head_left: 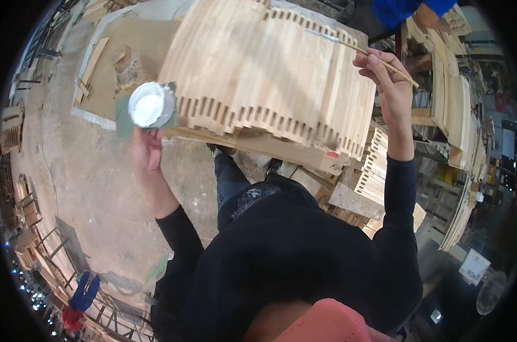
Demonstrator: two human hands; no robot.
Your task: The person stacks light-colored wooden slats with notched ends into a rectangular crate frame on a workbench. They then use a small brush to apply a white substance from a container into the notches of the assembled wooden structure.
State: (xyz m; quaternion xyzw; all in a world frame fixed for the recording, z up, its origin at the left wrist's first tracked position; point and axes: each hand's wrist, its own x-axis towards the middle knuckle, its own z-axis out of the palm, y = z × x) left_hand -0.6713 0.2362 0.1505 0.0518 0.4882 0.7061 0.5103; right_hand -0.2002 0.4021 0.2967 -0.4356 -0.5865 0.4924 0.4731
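A row of pale wooden boards (253, 62) lies side by side in front of me, with slots cut along their near and far ends. My right hand (388, 82) pinches the thin wooden handle of a brush (349, 44). The brush's whitish tip is over the slotted far ends at the right; whether it touches the wood I cannot tell. At the boards' near left corner, my left hand (148, 149) has its fingers on a white cup (151, 105) of thick white liquid. A flat green piece (123, 115) shows beside and below the cup.
The boards rest on a worktable (310, 153); scrap wood (130, 67) lies left of them. More slotted boards (373, 165) are stacked at my right. A person in blue (404, 10) stands beyond the far right corner. Another person (79, 302) is at the lower left.
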